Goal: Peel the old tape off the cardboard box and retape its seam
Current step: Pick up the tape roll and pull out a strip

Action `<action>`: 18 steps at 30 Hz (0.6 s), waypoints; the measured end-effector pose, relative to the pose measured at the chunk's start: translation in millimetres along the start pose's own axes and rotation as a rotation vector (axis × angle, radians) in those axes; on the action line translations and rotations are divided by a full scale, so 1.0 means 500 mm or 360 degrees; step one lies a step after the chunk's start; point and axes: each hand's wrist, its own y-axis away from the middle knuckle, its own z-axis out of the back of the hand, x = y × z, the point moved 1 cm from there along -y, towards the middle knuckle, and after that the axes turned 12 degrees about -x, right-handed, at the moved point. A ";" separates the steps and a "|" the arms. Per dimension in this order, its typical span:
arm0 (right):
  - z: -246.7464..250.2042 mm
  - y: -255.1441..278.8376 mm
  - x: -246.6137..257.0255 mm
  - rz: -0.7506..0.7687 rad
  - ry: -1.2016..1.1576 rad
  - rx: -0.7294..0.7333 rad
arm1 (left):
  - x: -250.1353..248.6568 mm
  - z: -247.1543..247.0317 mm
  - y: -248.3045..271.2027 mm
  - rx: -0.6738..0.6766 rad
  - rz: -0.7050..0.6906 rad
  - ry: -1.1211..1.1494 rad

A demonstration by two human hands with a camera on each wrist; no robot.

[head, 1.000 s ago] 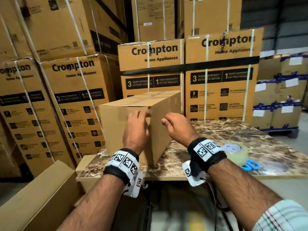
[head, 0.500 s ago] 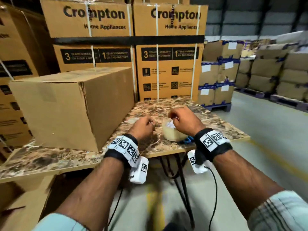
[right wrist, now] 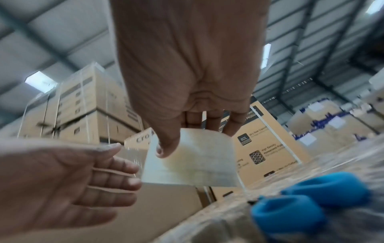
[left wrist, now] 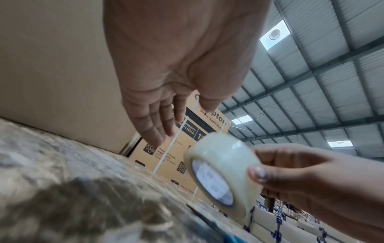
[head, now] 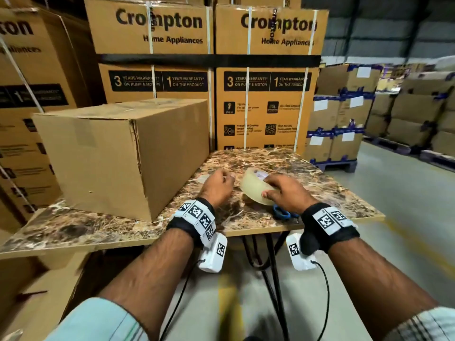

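Note:
The plain cardboard box [head: 110, 156] stands on the left of the marble table [head: 332, 188], its top seam facing up; it also fills the left of the left wrist view [left wrist: 51, 65]. My right hand [head: 273, 190] grips a roll of clear tape [head: 253, 185], tilted up just above the table to the right of the box. The thumb presses the roll's outer face [right wrist: 193, 161] and the fingers reach over its far side. In the left wrist view the roll [left wrist: 222, 169] shows its white core. My left hand [head: 221, 179] hovers beside the roll, fingers relaxed [left wrist: 158, 128] and holding nothing.
Blue-handled scissors [head: 282, 212] lie on the table under my right wrist, near the front edge. Strapped Crompton cartons [head: 266, 94] are stacked right behind the table and to the left. Pallets of boxes [head: 344, 124] stand at the right, with open floor in front.
Both hands left the box and moved right to the tape roll. The right hand took hold of the roll and tipped it up off the table; the left came alongside.

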 end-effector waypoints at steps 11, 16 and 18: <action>-0.003 -0.010 0.098 0.0097 -0.0966 0.0052 | -0.023 0.122 -0.049 -0.0174 -0.0281 0.0451; -0.032 -0.016 0.127 0.0076 -0.1053 -0.0050 | -0.004 0.149 -0.046 -0.0343 -0.0381 0.0438; -0.037 -0.025 0.143 0.0050 -0.1085 -0.0099 | -0.003 0.150 -0.041 -0.0360 -0.0412 0.0428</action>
